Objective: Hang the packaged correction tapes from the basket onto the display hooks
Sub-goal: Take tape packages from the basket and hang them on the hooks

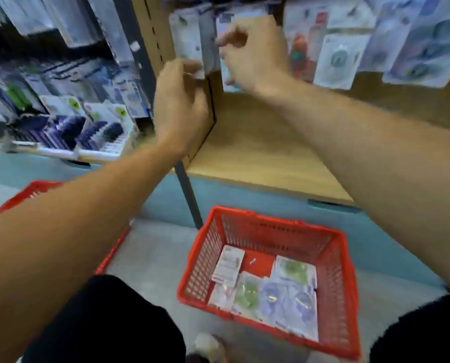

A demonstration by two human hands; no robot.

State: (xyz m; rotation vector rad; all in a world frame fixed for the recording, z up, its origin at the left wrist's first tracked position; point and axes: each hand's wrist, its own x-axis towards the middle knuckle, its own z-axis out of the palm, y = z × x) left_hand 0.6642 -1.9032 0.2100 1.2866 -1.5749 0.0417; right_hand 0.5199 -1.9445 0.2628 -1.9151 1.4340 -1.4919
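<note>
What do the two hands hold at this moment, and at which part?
The left hand pinches the bottom edge of a hanging package. The right hand has curled fingers at the packages, but blur hides its hold.

I see a red basket [334,260] of moulded plastic lattice at lower centre, holding packaged correction tapes [289,297] in glossy clear blister film over card backing. The shelf [258,150] at mid frame looks like matt, pale wood-grain board. Its upright post [190,197] looks like dark, smooth metal. The floor [150,258] is dull grey.
</note>
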